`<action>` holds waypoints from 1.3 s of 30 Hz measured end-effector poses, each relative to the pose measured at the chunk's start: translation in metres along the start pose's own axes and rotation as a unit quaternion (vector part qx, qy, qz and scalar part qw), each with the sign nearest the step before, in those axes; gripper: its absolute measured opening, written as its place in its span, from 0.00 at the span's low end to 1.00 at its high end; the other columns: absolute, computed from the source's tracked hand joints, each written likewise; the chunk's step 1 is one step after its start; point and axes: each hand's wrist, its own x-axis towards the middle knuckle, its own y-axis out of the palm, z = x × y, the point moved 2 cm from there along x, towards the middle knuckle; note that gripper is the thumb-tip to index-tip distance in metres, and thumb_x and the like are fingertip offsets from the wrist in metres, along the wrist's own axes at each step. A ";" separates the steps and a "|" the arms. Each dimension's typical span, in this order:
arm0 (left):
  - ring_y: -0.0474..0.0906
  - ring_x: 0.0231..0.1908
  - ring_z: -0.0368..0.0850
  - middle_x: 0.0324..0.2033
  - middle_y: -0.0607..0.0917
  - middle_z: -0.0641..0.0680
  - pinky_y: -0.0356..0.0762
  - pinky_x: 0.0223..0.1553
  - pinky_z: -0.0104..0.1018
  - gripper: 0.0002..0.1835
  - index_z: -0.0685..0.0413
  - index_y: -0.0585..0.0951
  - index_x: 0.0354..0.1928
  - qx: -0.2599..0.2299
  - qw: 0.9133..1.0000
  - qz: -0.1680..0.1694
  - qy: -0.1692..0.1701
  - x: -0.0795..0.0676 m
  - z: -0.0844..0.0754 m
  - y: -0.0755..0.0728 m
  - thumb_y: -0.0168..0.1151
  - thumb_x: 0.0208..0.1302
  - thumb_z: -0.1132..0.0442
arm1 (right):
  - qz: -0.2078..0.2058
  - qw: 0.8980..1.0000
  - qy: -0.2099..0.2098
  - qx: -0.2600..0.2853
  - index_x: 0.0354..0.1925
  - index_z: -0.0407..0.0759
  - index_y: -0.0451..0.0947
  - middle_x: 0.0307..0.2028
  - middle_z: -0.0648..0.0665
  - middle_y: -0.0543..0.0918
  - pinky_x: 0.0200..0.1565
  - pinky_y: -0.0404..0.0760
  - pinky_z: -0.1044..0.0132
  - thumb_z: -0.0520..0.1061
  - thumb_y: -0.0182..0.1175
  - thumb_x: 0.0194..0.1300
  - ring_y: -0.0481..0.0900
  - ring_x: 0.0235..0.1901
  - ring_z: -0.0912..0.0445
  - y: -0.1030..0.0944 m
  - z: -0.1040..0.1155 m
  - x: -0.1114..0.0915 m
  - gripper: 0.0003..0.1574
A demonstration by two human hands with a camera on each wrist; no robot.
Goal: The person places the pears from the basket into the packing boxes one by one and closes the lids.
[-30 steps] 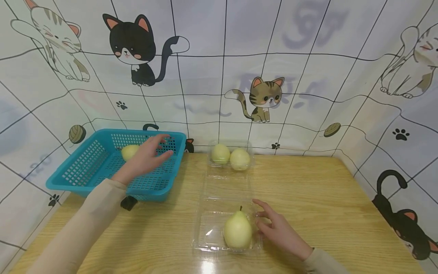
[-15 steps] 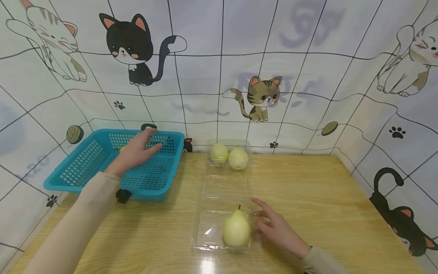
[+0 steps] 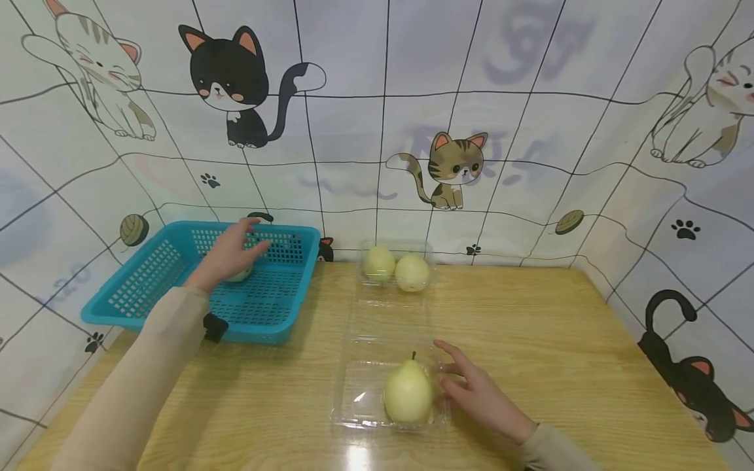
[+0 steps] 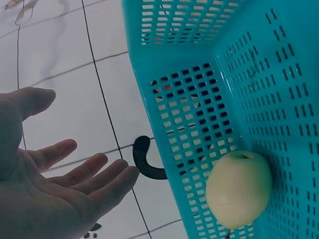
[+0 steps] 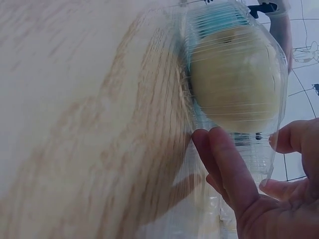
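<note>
In the head view my left hand (image 3: 226,256) hovers over the blue plastic basket (image 3: 265,337), fingers spread. Holding nothing, that hand stays apart from the basket rim in the left wrist view. One pear (image 4: 239,189) lies on the basket floor; the hand partly hides it from the head camera. My right hand (image 3: 480,396) is at the right side of the clear plastic clamshell box (image 3: 359,392). Its fingers (image 5: 229,164) lie against the box wall, fairly straight. A pear (image 3: 408,394) stands in the right part of the box's near half, stem up.
Two pears (image 3: 396,269) sit side by side in a clear container (image 3: 432,252) at the table's back edge. A cloth printed with cats (image 3: 347,131) hangs behind and at both sides. The wooden table (image 3: 530,327) extends right of the box.
My left hand has shifted left and slightly back over the basket. The basket's pear, left of the hand earlier, now shows at its right. My right hand and the box have not moved.
</note>
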 end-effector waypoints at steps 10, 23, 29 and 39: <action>0.60 0.61 0.73 0.64 0.60 0.77 0.63 0.56 0.66 0.34 0.70 0.52 0.71 -0.003 0.999 -0.011 -0.039 0.005 0.018 -0.007 0.48 0.74 0.54 | 0.000 1.000 0.002 -0.003 0.74 0.41 0.49 0.57 0.18 0.66 0.39 0.83 0.61 0.37 0.52 0.71 0.80 0.47 0.40 -0.001 -0.001 0.000 0.38; 0.51 0.65 0.74 0.67 0.53 0.77 0.55 0.60 0.68 0.39 0.68 0.45 0.73 -0.046 0.992 -0.001 -0.117 0.005 0.037 -0.016 0.44 0.75 0.49 | 0.004 1.000 0.013 -0.006 0.74 0.41 0.49 0.58 0.20 0.66 0.40 0.83 0.61 0.39 0.52 0.73 0.79 0.48 0.40 -0.001 0.002 0.000 0.38; 0.48 0.66 0.75 0.68 0.50 0.78 0.53 0.61 0.68 0.41 0.69 0.42 0.73 -0.061 0.987 0.000 -0.148 0.004 0.050 -0.018 0.42 0.74 0.47 | 0.007 1.000 0.014 -0.006 0.74 0.42 0.49 0.58 0.18 0.65 0.41 0.83 0.61 0.38 0.51 0.73 0.80 0.47 0.41 -0.001 0.002 -0.001 0.38; 0.46 0.67 0.75 0.68 0.48 0.78 0.52 0.62 0.68 0.43 0.67 0.39 0.73 -0.064 0.982 0.001 -0.180 0.003 0.064 -0.017 0.41 0.73 0.44 | 0.009 1.000 0.017 -0.008 0.74 0.42 0.48 0.58 0.18 0.65 0.40 0.83 0.61 0.40 0.52 0.72 0.81 0.44 0.42 -0.001 0.002 -0.001 0.39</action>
